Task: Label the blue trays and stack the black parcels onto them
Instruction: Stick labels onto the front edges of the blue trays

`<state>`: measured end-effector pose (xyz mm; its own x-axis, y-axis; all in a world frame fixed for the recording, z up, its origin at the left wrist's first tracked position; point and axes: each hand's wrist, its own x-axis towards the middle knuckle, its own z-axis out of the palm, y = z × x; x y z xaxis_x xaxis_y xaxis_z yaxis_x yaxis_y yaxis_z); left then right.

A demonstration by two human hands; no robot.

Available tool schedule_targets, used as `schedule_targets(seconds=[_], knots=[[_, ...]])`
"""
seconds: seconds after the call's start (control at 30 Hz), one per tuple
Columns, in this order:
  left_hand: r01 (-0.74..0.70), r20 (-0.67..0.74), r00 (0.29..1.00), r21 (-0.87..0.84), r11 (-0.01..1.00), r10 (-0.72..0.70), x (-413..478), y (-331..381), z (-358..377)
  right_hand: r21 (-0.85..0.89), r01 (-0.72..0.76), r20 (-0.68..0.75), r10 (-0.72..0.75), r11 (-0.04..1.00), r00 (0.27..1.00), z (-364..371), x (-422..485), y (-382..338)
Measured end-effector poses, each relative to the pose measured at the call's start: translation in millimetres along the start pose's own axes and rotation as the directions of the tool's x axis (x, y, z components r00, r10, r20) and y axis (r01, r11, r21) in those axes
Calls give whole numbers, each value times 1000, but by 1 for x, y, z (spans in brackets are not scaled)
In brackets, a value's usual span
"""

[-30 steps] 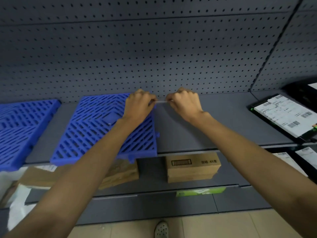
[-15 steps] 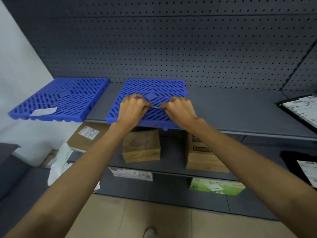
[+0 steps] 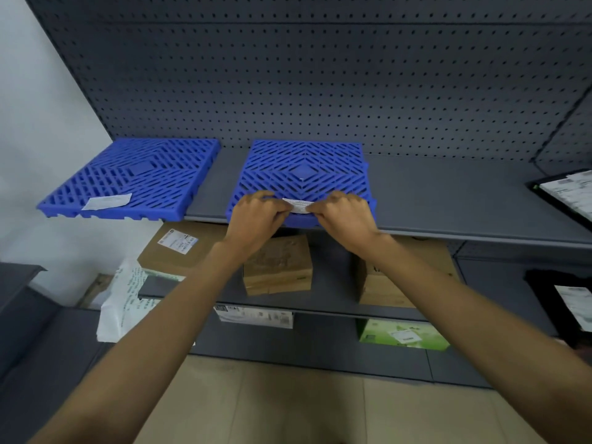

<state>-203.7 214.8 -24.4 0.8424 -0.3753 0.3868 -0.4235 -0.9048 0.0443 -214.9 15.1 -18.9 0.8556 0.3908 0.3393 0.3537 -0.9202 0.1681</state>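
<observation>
Fingers (image 3: 282, 210) of the left hand (image 3: 256, 216) and those of the right hand (image 3: 344, 216) are curled in tight and pinch a small white label (image 3: 299, 206) between them, one hand at each end. That label is stretched flat just over the front edge of the right blue tray (image 3: 304, 168); whether it already touches the grid I cannot tell. Both forearms reach up from the bottom of the view towards it.

This tray lies flat on the grey shelf (image 3: 448, 193), its front edge about level with the shelf lip. Beside it to the left, a little apart, lies the left blue tray (image 3: 137, 174), which overhangs the left end of the shelf and carries a white sticker (image 3: 107, 201) near its front edge. Behind both rises a grey pegboard wall (image 3: 320, 75).

At the far right of the same shelf sits a black parcel (image 3: 567, 193) with a white printed sheet on top, partly cut off by the frame. A second black parcel (image 3: 563, 302) shows on the shelf below, also at the right edge.

On the lower shelf stand brown cardboard boxes (image 3: 277, 267), and further down a green box (image 3: 403, 334)
</observation>
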Motion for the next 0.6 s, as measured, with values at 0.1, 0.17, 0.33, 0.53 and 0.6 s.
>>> schedule_targets(seconds=[0.1, 0.17, 0.33, 0.53, 0.6], knots=[[-18, 6, 1000, -40, 999, 18, -7, 0, 0, -20, -36, -3, 36, 999, 999, -2, -6, -4], [-35, 18, 999, -31, 999, 35, -10, 0, -1, -29, -59, 2, 59, 998, 998, -5, -9, -8], [-87, 50, 995, -17, 996, 87, -9, 2, -10, -6, -114, 39, 114, 993, 993, -16, -15, -10], [-158, 56, 986, 7, 987, 158, 1, 22, -16, 51, -243, 52, 241, 969, 969, -35, -51, 16], [-201, 53, 978, -10, 980, 201, 4, 39, -16, 24, -278, 54, 276, 960, 960, -37, -73, 30]])
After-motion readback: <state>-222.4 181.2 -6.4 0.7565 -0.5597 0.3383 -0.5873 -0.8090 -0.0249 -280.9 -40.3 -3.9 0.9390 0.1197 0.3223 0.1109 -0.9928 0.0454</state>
